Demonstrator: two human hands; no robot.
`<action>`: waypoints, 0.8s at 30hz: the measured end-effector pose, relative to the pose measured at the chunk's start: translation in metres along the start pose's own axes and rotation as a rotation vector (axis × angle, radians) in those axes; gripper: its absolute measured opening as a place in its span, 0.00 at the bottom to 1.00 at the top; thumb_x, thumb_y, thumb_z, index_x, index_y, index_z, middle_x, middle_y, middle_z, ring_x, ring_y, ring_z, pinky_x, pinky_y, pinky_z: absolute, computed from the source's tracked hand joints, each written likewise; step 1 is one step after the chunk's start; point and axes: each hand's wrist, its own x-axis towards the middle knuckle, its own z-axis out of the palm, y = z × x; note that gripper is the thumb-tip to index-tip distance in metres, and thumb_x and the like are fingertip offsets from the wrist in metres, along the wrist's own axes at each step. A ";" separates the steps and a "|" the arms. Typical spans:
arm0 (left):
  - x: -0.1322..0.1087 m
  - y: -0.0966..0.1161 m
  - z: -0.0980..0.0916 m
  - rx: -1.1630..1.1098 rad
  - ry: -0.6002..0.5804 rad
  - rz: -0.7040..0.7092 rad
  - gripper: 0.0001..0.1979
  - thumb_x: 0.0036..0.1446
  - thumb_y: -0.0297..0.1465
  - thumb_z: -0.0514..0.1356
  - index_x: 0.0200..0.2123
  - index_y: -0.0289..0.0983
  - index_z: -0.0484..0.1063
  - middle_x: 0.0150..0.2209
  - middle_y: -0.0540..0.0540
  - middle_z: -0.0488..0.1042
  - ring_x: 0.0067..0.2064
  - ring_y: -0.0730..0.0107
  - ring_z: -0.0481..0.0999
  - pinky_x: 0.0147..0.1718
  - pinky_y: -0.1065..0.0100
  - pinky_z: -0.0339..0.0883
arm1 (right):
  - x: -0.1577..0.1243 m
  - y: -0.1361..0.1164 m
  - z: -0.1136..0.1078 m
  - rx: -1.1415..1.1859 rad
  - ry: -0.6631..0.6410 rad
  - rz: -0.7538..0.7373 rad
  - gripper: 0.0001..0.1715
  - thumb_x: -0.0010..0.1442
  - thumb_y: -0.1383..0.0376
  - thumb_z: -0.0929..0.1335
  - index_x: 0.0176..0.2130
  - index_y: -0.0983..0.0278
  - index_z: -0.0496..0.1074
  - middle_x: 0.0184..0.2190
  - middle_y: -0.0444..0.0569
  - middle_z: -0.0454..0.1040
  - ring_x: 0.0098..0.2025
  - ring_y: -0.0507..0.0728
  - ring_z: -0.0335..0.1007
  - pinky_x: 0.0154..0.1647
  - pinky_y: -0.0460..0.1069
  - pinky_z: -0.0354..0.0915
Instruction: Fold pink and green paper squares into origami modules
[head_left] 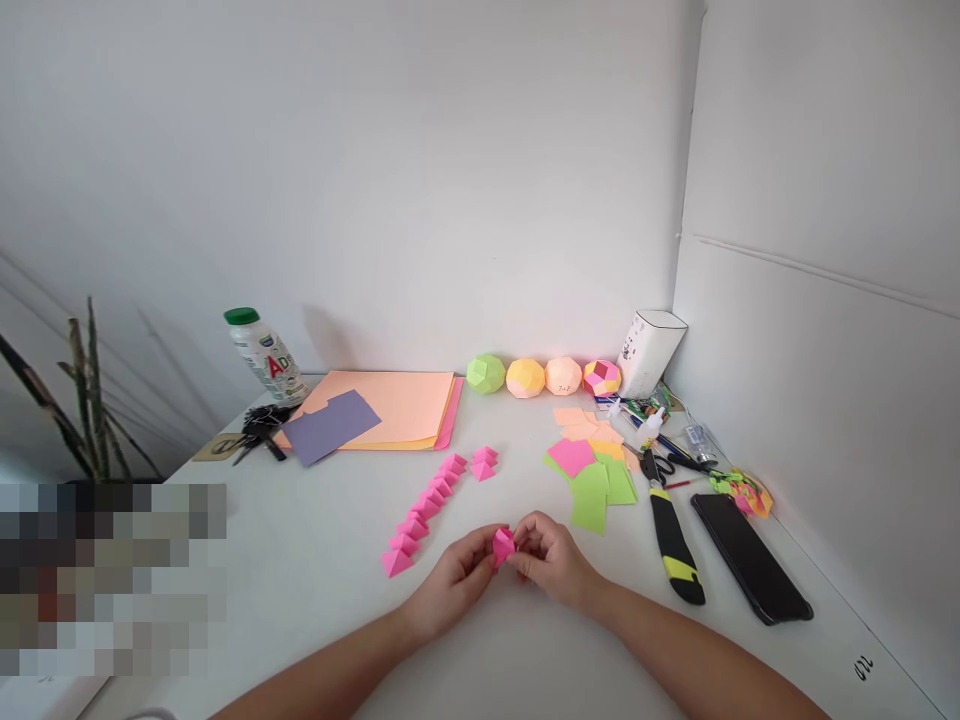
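Between my two hands, low over the table, is a small folded pink paper piece [503,546]. My left hand [459,578] pinches its left side between thumb and fingers. From the right, my right hand [553,562] grips its other edge with curled fingers. Just beyond my left hand, a slanting row of folded pink paper units [420,508] lies on the table. A short stack of similar pink units [484,462] sits beside the row's far end.
Loose green paper sheets [591,498], a utility knife [675,545] and a phone [751,558] lie to the right. Faceted paper balls [525,378] line the wall. Peach sheets [394,405], a purple sheet [334,427] and a green-capped bottle [266,358] are at back left.
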 end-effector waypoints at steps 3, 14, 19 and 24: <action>0.001 0.004 0.001 0.004 -0.046 0.081 0.15 0.60 0.34 0.51 0.48 0.39 0.68 0.37 0.46 0.73 0.39 0.65 0.70 0.41 0.64 0.65 | 0.002 0.000 -0.002 0.082 -0.026 0.050 0.14 0.53 0.63 0.70 0.36 0.61 0.61 0.28 0.42 0.71 0.26 0.50 0.65 0.27 0.46 0.64; 0.001 -0.005 0.000 0.056 0.001 0.074 0.19 0.59 0.37 0.53 0.53 0.38 0.65 0.36 0.45 0.74 0.37 0.64 0.71 0.39 0.63 0.67 | 0.005 -0.007 -0.005 0.044 -0.030 0.144 0.20 0.52 0.63 0.71 0.44 0.60 0.63 0.26 0.40 0.68 0.26 0.50 0.65 0.28 0.46 0.62; 0.001 -0.003 0.001 0.018 0.021 0.082 0.18 0.59 0.36 0.53 0.52 0.38 0.66 0.38 0.44 0.73 0.40 0.63 0.71 0.41 0.62 0.67 | 0.002 -0.012 -0.005 0.007 -0.047 0.138 0.17 0.55 0.66 0.67 0.46 0.61 0.63 0.29 0.43 0.71 0.25 0.49 0.64 0.26 0.45 0.60; 0.001 -0.008 0.001 0.026 0.072 0.034 0.20 0.58 0.37 0.55 0.53 0.39 0.64 0.34 0.46 0.72 0.37 0.65 0.71 0.38 0.63 0.67 | 0.003 -0.012 -0.002 -0.062 -0.044 0.083 0.14 0.56 0.67 0.66 0.44 0.62 0.66 0.28 0.42 0.68 0.26 0.49 0.61 0.26 0.44 0.59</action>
